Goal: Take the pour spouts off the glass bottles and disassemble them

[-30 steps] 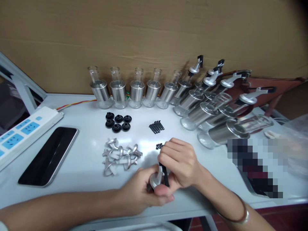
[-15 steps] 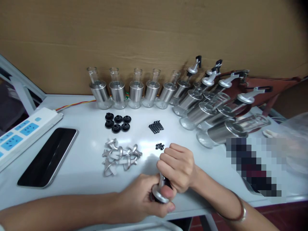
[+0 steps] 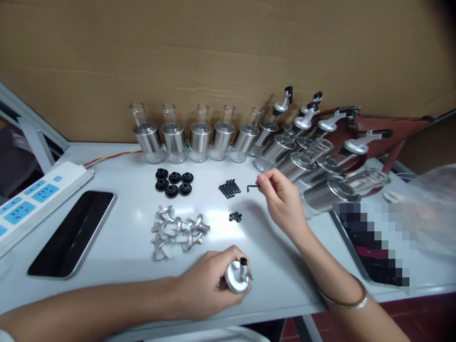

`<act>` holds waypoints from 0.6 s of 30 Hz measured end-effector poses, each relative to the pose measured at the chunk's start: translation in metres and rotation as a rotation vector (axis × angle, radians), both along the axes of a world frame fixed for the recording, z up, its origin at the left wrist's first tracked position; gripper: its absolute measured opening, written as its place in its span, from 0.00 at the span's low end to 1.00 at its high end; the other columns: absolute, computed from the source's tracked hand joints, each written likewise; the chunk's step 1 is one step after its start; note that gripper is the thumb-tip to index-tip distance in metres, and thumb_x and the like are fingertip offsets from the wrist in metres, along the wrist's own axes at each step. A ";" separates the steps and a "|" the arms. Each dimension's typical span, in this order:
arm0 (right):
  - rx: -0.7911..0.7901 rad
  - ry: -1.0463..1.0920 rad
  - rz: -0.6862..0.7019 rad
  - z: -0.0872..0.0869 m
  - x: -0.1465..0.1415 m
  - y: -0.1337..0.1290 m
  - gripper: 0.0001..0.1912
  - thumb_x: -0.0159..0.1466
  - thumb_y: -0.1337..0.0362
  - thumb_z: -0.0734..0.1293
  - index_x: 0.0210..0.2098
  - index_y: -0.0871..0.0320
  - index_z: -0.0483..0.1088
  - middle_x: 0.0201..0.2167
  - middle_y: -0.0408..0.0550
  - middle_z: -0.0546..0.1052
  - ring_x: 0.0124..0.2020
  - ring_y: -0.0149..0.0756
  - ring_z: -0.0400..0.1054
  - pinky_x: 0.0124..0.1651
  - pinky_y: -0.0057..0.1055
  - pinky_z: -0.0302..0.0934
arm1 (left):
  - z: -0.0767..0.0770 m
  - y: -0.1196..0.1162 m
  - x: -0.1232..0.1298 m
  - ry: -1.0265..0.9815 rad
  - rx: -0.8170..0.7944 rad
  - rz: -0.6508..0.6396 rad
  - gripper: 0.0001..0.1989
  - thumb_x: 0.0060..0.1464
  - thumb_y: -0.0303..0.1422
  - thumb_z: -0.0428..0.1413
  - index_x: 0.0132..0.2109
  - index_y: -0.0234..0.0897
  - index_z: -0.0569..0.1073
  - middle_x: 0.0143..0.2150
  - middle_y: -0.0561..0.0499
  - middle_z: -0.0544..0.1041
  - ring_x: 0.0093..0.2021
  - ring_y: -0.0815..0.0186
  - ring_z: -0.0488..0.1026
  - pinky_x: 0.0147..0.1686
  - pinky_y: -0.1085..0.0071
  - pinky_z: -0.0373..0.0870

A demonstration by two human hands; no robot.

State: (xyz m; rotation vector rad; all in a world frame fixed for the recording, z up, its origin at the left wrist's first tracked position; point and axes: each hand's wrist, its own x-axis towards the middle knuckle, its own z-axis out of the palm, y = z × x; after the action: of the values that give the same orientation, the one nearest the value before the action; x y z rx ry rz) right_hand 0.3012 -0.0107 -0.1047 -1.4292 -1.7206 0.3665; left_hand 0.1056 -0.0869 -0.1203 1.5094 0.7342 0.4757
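Note:
Near the table's front edge, my left hand [image 3: 210, 285] is closed around a silver pourer top [image 3: 237, 277] with a black tip on its spout. My right hand [image 3: 281, 197] pinches a thin black bent piece [image 3: 252, 186] above the table, just right of a row of black levers [image 3: 230, 188]. Small black rings [image 3: 235, 217] lie in a cluster below the levers. Silver spout parts [image 3: 180, 230] are piled left of centre, with several round black stoppers [image 3: 174, 183] behind them.
Glass and steel bottles [image 3: 174, 137] line the back, and more, some with pourers, crowd the right [image 3: 329, 192]. A white power strip [image 3: 42, 194] and a phone [image 3: 71, 235] lie at left. A pixelated dark object [image 3: 374, 251] and a plastic bag [image 3: 438, 209] are at right.
My right hand has left the pourer top and moved up and right, now holding the bent black piece. The pourer top stays in my left hand, its spout turned upward.

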 end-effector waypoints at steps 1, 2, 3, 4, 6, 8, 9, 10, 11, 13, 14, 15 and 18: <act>-0.027 -0.058 -0.008 -0.003 0.006 0.007 0.12 0.67 0.59 0.59 0.28 0.56 0.63 0.19 0.39 0.65 0.21 0.30 0.59 0.26 0.26 0.54 | 0.000 0.000 0.000 0.002 -0.015 0.012 0.06 0.51 0.29 0.55 0.35 0.38 0.63 0.25 0.59 0.61 0.23 0.73 0.56 0.23 0.77 0.53; -0.050 -0.123 0.003 -0.006 0.012 0.012 0.10 0.67 0.60 0.59 0.29 0.56 0.64 0.21 0.41 0.68 0.22 0.31 0.62 0.28 0.27 0.56 | 0.000 0.000 0.000 0.001 -0.023 0.016 0.06 0.51 0.29 0.55 0.35 0.38 0.63 0.26 0.58 0.62 0.24 0.72 0.56 0.23 0.77 0.54; -0.066 -0.183 0.022 -0.010 0.015 0.017 0.08 0.66 0.62 0.60 0.31 0.56 0.66 0.23 0.43 0.71 0.24 0.33 0.64 0.30 0.28 0.58 | 0.000 0.000 0.000 0.002 -0.027 0.017 0.06 0.51 0.29 0.54 0.35 0.38 0.63 0.26 0.58 0.62 0.24 0.72 0.57 0.23 0.76 0.54; -0.079 -0.231 0.044 -0.013 0.018 0.020 0.06 0.64 0.65 0.60 0.32 0.57 0.67 0.26 0.45 0.73 0.27 0.35 0.67 0.33 0.29 0.60 | 0.000 0.000 0.000 0.004 -0.030 0.011 0.06 0.51 0.29 0.54 0.36 0.38 0.63 0.26 0.58 0.62 0.24 0.72 0.56 0.23 0.76 0.54; -0.094 -0.290 0.092 -0.021 0.019 0.024 0.06 0.61 0.69 0.61 0.33 0.57 0.70 0.31 0.49 0.76 0.32 0.39 0.70 0.39 0.33 0.63 | 0.000 -0.001 0.000 0.008 -0.032 0.002 0.07 0.51 0.29 0.54 0.37 0.38 0.63 0.26 0.58 0.62 0.23 0.72 0.56 0.23 0.76 0.53; -0.107 -0.323 0.131 -0.027 0.017 0.025 0.08 0.59 0.72 0.61 0.32 0.58 0.72 0.34 0.51 0.77 0.36 0.41 0.72 0.43 0.36 0.64 | 0.000 -0.002 0.000 0.009 -0.035 0.013 0.07 0.50 0.28 0.53 0.37 0.38 0.63 0.26 0.58 0.61 0.23 0.72 0.55 0.23 0.76 0.53; -0.111 -0.338 0.144 -0.029 0.016 0.025 0.09 0.59 0.73 0.61 0.32 0.58 0.72 0.35 0.51 0.77 0.38 0.42 0.72 0.44 0.37 0.64 | 0.001 -0.002 0.000 0.008 -0.042 0.023 0.07 0.50 0.28 0.53 0.37 0.38 0.62 0.26 0.58 0.61 0.23 0.72 0.56 0.23 0.76 0.53; -0.113 -0.350 0.149 -0.030 0.015 0.024 0.10 0.59 0.73 0.61 0.33 0.58 0.73 0.36 0.52 0.77 0.39 0.42 0.72 0.45 0.37 0.64 | 0.001 -0.002 0.001 0.007 -0.050 0.031 0.07 0.50 0.28 0.53 0.37 0.38 0.62 0.26 0.58 0.61 0.24 0.72 0.56 0.23 0.76 0.53; -0.114 -0.360 0.145 -0.030 0.014 0.023 0.10 0.59 0.73 0.61 0.34 0.58 0.73 0.37 0.52 0.77 0.40 0.43 0.72 0.45 0.37 0.64 | 0.001 -0.001 0.001 0.008 -0.055 0.036 0.07 0.50 0.28 0.53 0.37 0.38 0.62 0.26 0.58 0.61 0.24 0.72 0.56 0.23 0.75 0.54; -0.115 -0.377 0.124 -0.028 0.014 0.022 0.09 0.58 0.73 0.63 0.36 0.58 0.73 0.38 0.52 0.76 0.39 0.42 0.71 0.44 0.37 0.64 | 0.002 -0.001 0.001 0.011 -0.062 0.034 0.07 0.50 0.28 0.53 0.37 0.38 0.62 0.26 0.58 0.61 0.24 0.71 0.56 0.23 0.75 0.53; -0.118 -0.386 0.112 -0.026 0.014 0.021 0.09 0.58 0.72 0.64 0.36 0.58 0.73 0.38 0.51 0.75 0.38 0.42 0.71 0.43 0.36 0.64 | 0.002 -0.001 0.001 0.010 -0.061 0.033 0.07 0.50 0.28 0.53 0.37 0.38 0.62 0.26 0.58 0.61 0.24 0.71 0.56 0.23 0.75 0.53; -0.124 -0.395 0.103 -0.025 0.015 0.020 0.08 0.57 0.72 0.65 0.36 0.58 0.72 0.37 0.51 0.75 0.37 0.41 0.71 0.41 0.36 0.64 | 0.002 -0.001 0.001 0.008 -0.057 0.033 0.07 0.49 0.28 0.53 0.37 0.38 0.62 0.26 0.58 0.61 0.24 0.71 0.56 0.23 0.75 0.53; -0.154 -0.425 0.099 -0.022 0.019 0.020 0.06 0.56 0.73 0.66 0.32 0.59 0.72 0.32 0.48 0.73 0.32 0.39 0.70 0.38 0.33 0.64 | 0.002 0.000 0.000 0.001 -0.053 0.041 0.07 0.49 0.28 0.53 0.36 0.38 0.62 0.26 0.58 0.61 0.24 0.71 0.55 0.23 0.75 0.53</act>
State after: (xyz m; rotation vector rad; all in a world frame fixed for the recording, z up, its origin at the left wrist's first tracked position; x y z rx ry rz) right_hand 0.3198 0.0089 -0.1266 -1.6217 -2.1481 0.2647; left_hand 0.1059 -0.0874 -0.1187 1.4477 0.7739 0.4825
